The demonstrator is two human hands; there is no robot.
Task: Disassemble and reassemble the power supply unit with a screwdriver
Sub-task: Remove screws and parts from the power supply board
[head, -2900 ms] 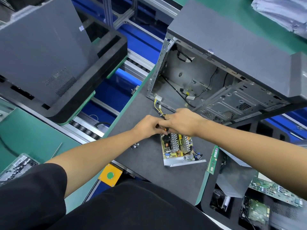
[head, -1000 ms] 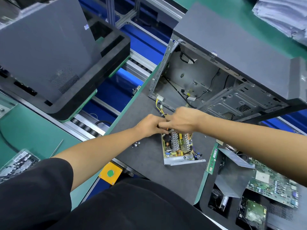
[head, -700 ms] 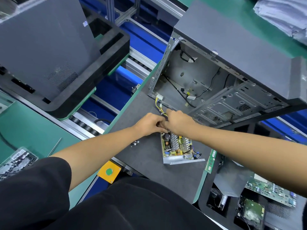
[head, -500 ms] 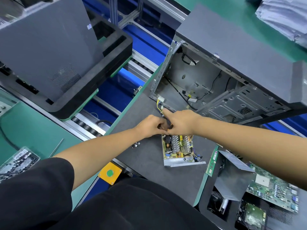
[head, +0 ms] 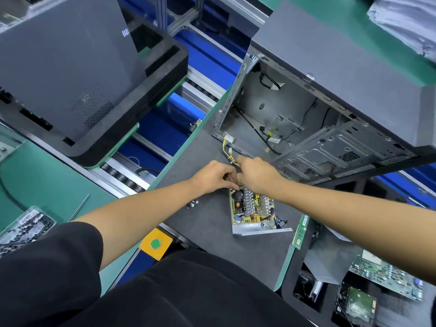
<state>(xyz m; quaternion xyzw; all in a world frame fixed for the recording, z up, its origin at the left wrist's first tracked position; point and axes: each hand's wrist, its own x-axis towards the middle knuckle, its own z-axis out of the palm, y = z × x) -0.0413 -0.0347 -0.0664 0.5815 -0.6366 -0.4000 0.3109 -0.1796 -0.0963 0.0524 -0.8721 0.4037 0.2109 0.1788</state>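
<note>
Dark grey matting (head: 207,223) covers the bench before you, edged in green; beyond its left edge run blue conveyor rails with steel rollers (head: 118,173); on them sits a black tray (head: 132,128) bearing a closed grey computer case (head: 61,67). Toward the far edge of the mat stands an open tower case (head: 330,97), its side off, black cables showing inside; a bundle of yellow and black wires (head: 227,149) with a white plug lies at its near lip.

Near the middle of the mat lies the power supply unit (head: 253,208), lid off, its circuit board and finned heat sinks showing; its metal base juts toward the near edge. Your left hand (head: 212,177) is at the unit's far left corner, fingers curled inward on something small there; what it pinches you cannot tell from this view. Your right hand (head: 257,175) is just beside it, touching it, fingers curled down over the unit's far edge; whether it grips the screwdriver cannot be told, since the hand hides what is beneath.

A few small screws (head: 192,204) lie on the mat left of the unit; a green memory stick (head: 300,232) lies along the right edge; past that edge are a motherboard (head: 387,277) and a hard drive (head: 356,305); at the near left edge is a yellow box with a green button (head: 155,243).
</note>
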